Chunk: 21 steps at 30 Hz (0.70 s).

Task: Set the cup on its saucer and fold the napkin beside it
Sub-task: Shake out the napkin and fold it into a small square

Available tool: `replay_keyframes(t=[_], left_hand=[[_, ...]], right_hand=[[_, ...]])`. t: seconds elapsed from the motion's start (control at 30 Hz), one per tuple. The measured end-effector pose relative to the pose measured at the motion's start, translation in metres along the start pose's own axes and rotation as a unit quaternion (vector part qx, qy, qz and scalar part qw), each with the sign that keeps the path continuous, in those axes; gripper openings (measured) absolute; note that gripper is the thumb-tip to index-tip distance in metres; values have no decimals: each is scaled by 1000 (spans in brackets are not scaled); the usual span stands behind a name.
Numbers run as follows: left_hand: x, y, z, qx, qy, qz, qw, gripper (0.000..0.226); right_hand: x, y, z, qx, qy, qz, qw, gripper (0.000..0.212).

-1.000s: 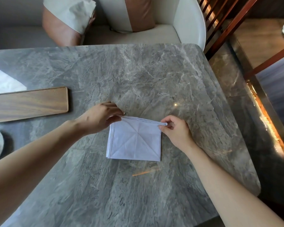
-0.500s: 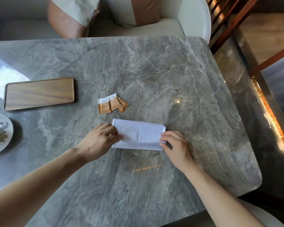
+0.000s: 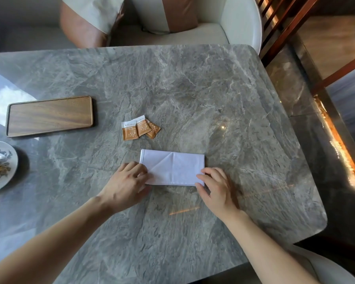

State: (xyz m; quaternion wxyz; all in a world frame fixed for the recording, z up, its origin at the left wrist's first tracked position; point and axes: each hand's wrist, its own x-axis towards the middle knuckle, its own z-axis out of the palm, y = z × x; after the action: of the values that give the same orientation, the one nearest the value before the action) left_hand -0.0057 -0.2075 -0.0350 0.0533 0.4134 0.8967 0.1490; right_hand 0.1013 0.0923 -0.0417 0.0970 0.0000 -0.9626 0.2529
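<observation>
A white napkin (image 3: 172,167) lies folded into a flat rectangle on the grey marble table (image 3: 193,89). My left hand (image 3: 127,183) rests on its near left corner, fingers over the cloth. My right hand (image 3: 215,185) presses its near right corner with spread fingers. At the far left edge a floral saucer (image 3: 0,167) shows only in part; the cup is cut off by the frame edge.
Three orange sugar packets (image 3: 139,128) lie just beyond the napkin. A wooden tray (image 3: 49,116) sits at the left. White chairs with cushions (image 3: 172,15) stand behind the table. The table's right edge drops to a dark floor.
The napkin's far half was brought toward me, turning a square into a half-height rectangle. Both hands moved from the far corners to the near corners. The sugar packets came into view.
</observation>
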Motion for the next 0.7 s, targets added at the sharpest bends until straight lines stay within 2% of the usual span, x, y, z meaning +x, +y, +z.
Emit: replay_keyframes(t=[0.07,0.13,0.23,0.33,0.43,0.7], left_hand=[[11,18,-1,-18,30,-37,999,46],[31,44,2,-55,51,-81,994,57],[60,73,19,-75,15,-135,988,63],[64,71,41,-30,-43,-175,983,66],[56,57,53,26,-60,-163,985,65],[49,37,47,65,-73,-160,982,75]], right_hand=[[9,-8,5,-34,18,30,999,32],[23,-25,15,-75,-6,70,995,48],[38,-45,37,-113,-89,76,987,60],[37,-45,53,-152,-152,100,971,62],[30,-35,55,-175,-165,117,964,67],[26,-22,37,-181,-164,166,955,76]])
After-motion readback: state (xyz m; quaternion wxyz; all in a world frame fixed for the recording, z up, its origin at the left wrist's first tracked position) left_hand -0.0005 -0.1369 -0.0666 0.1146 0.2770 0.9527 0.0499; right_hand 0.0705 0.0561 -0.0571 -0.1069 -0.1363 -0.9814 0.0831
